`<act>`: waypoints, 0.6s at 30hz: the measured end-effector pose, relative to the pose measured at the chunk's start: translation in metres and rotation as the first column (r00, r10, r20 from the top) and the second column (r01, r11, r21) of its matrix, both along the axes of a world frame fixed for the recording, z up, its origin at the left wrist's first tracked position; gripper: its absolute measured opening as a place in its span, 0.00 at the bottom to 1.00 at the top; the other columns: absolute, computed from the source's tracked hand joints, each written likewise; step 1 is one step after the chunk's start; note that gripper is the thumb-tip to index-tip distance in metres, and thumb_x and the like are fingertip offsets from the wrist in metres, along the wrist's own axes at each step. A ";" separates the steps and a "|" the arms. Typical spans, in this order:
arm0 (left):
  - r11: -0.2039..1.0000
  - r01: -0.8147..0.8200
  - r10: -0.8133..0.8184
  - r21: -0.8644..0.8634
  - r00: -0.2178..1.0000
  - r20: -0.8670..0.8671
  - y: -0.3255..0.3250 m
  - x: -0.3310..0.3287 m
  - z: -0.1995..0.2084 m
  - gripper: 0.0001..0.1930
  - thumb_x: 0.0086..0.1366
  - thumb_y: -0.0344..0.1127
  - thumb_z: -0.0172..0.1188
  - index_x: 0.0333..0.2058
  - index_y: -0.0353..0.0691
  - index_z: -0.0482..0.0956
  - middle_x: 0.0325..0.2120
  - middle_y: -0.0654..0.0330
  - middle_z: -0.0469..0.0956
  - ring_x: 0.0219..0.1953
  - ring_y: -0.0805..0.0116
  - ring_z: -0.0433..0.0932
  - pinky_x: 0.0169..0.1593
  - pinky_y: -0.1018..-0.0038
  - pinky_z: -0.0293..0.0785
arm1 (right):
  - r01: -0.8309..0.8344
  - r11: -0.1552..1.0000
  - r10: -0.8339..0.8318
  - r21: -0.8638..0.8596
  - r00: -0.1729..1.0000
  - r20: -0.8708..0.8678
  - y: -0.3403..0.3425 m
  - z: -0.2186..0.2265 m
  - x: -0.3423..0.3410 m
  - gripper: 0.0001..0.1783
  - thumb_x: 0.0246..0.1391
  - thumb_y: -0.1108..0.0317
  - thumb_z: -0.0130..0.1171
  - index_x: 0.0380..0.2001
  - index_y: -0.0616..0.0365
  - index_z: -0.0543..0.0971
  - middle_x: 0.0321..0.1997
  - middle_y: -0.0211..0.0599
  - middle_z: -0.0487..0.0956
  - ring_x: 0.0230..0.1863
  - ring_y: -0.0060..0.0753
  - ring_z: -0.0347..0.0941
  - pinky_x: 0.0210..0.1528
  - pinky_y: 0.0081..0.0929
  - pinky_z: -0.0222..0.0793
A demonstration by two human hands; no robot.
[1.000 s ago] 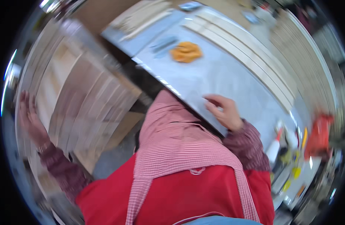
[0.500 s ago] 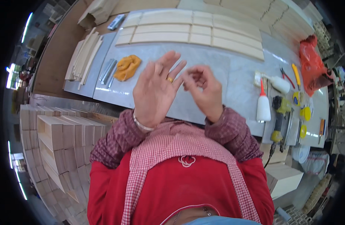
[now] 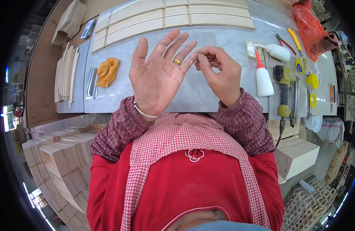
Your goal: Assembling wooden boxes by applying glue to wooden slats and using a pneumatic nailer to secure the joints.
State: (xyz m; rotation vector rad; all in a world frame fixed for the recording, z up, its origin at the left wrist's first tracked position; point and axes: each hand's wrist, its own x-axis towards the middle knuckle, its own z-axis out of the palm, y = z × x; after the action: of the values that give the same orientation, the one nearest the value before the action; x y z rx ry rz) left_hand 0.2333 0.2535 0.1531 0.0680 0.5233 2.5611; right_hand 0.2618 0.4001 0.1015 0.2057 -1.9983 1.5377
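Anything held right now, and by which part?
Left hand is open, holding nothing. Right hand is pinched at the left little finger, near its tip; whether anything is gripped there can't be told.

Maroon plaid covers both sleeves (image 3: pixel 243 125); the apron (image 3: pixel 189 134) is red-and-white gingham; at six o'clock sits a red top (image 3: pixel 185 186) with a white-outlined motif (image 3: pixel 195 155); the left hand (image 3: pixel 156 79) wears a gold ring (image 3: pixel 177 61) and silver bangle (image 3: pixel 142 111); the table (image 3: pixel 227 40) is blue-grey, with cream boards (image 3: pixel 175 21) at twelve o'clock, an orange cloth (image 3: pixel 107 72) at ten, a red-tipped white bottle (image 3: pixel 265 82) and red bag (image 3: pixel 309 29) at two
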 end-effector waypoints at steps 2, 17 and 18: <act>1.000 0.012 -0.012 -0.001 1.000 -0.002 0.000 0.000 -0.001 0.39 0.65 0.58 0.45 0.62 0.30 0.51 0.61 0.41 0.52 0.66 0.44 0.46 0.70 0.54 0.40 | 0.028 0.999 -0.027 0.039 1.000 -0.012 0.000 0.001 0.002 0.09 0.46 0.82 0.57 0.33 0.63 0.75 0.29 0.33 0.78 0.24 0.21 0.73 0.27 0.15 0.71; 0.997 -0.076 0.078 0.030 0.995 -0.055 -0.050 0.001 -0.002 0.33 0.65 0.58 0.46 0.56 0.34 0.62 0.55 0.49 0.62 0.61 0.51 0.56 0.65 0.54 0.50 | -0.060 0.988 0.066 0.142 0.997 -0.038 -0.041 0.014 -0.003 0.08 0.47 0.82 0.57 0.33 0.65 0.77 0.30 0.35 0.79 0.25 0.23 0.74 0.29 0.15 0.72; 0.996 -0.075 0.077 0.038 0.996 -0.053 -0.053 0.001 -0.002 0.33 0.65 0.58 0.46 0.56 0.34 0.62 0.55 0.49 0.62 0.61 0.51 0.56 0.65 0.53 0.50 | -0.047 0.976 0.060 0.213 0.997 -0.056 -0.042 0.015 -0.004 0.08 0.46 0.82 0.57 0.33 0.64 0.77 0.30 0.34 0.79 0.25 0.23 0.74 0.29 0.15 0.72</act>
State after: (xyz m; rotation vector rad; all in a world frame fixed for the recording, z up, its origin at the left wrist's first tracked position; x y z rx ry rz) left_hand 0.2344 0.2004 0.1508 0.1333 0.5093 2.6496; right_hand 0.2577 0.3579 0.1168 0.3915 -2.1205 1.3318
